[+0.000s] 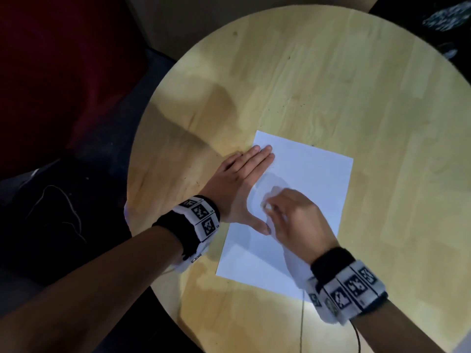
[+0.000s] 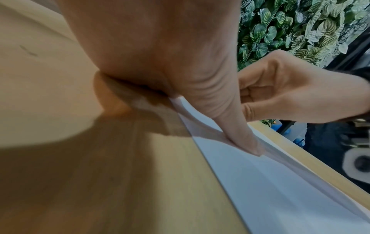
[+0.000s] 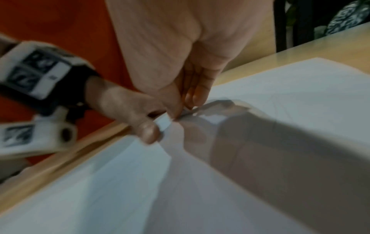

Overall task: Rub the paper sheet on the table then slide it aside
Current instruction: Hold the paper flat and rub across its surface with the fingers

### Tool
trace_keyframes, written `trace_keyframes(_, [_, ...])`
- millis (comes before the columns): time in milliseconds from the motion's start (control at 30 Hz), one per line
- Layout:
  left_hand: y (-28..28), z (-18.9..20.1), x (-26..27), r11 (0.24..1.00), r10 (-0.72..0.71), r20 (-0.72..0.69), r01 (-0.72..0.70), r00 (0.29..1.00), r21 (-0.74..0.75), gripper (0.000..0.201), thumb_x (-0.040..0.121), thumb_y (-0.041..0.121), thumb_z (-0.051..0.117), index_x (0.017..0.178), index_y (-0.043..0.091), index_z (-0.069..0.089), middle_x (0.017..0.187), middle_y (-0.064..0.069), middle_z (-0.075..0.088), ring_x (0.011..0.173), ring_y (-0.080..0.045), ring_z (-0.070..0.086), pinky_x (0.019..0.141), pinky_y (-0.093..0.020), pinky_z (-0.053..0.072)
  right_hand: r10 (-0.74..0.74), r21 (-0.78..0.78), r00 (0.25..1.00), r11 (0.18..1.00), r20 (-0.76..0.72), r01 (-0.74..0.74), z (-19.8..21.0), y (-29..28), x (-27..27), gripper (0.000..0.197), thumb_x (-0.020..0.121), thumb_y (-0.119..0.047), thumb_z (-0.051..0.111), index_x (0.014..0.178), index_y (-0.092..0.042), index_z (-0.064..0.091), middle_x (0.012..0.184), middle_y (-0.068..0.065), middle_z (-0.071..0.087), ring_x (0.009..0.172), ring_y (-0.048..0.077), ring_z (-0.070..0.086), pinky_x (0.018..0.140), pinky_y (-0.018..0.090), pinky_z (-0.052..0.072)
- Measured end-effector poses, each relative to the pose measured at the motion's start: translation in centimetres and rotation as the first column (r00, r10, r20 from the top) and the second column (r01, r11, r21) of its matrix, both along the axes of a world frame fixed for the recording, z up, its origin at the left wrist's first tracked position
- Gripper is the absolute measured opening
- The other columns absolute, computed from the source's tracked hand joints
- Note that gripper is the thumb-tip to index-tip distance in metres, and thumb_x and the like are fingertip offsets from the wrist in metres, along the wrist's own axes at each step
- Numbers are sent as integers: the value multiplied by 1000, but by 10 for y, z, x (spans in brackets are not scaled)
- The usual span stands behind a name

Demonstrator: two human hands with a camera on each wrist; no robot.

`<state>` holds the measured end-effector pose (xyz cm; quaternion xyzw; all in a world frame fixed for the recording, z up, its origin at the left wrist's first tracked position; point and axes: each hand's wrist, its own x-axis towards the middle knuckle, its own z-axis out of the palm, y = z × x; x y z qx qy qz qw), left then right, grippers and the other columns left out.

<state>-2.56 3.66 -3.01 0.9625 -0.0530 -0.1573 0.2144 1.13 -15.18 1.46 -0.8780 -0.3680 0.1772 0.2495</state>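
A white paper sheet (image 1: 311, 169) lies on the round wooden table (image 1: 305, 72), near its front. My left hand (image 1: 239, 184) lies flat on the sheet's left edge, fingers straight and together, with the thumb (image 2: 240, 134) spread out and pressing the paper (image 2: 280, 190). My right hand (image 1: 288, 212) is on the middle of the sheet, just right of that thumb. Its fingers (image 3: 192, 95) are bunched and curled with the tips on the paper (image 3: 280, 87). It is blurred, and nothing plainly shows between its fingers.
The table's rim curves close by my left wrist, with dark floor and a black bundle (image 1: 51, 212) beyond it. A thin cable (image 1: 302, 322) hangs by my right wrist. Bare wood stretches behind and to the right of the sheet. A leafy wall (image 2: 300, 31) stands in the background.
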Motion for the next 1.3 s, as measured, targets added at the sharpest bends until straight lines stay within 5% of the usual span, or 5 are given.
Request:
trace_keyframes(233, [0, -2, -1, 1000, -4, 17, 4, 1000, -15, 150, 50, 98, 62, 164, 18, 7, 172, 4, -3, 157, -13, -5, 126, -37, 1, -223, 32, 961, 975, 161, 221, -15, 25, 66, 9, 85, -6, 62, 78, -7, 66, 78, 7, 61, 69, 26, 58, 60, 35, 49])
trace_keyframes(433, [-1, -5, -2, 1000, 1, 55, -2, 999, 15, 150, 48, 99, 61, 164, 16, 12, 172, 3, 1, 157, -14, -2, 125, -35, 1, 40, -37, 999, 998, -23, -41, 4, -1, 2, 10, 85, -5, 60, 78, -10, 65, 79, 3, 62, 72, 24, 58, 64, 35, 46])
trace_keyframes(600, [-1, -3, 0, 1000, 9, 17, -9, 1000, 16, 151, 46, 100, 60, 164, 20, 8, 171, 6, -2, 157, -13, -4, 125, -35, -1, -269, 15, 952, 963, 146, 269, -20, 31, 70, 14, 87, -10, 61, 74, -7, 64, 76, 10, 61, 69, 27, 58, 61, 35, 48])
trace_keyframes(800, [-2, -7, -2, 1000, 23, 101, -25, 995, 13, 149, 47, 100, 61, 163, 16, 18, 171, 2, 7, 157, -14, 3, 125, -36, 4, 4, -5, 999, 1000, -36, -4, 7, 6, -4, 10, 82, -2, 65, 75, -9, 66, 72, 0, 58, 64, 17, 52, 60, 28, 43])
trace_keyframes(1300, [-1, -6, -1, 1000, 9, 68, -11, 998, 27, 153, 46, 101, 60, 164, 17, 12, 172, 4, 3, 157, -13, 0, 124, -33, 1, -132, 14, 984, 991, 121, 131, -16, 30, 45, 8, 83, -4, 63, 77, -6, 67, 74, 8, 59, 66, 27, 57, 58, 29, 41])
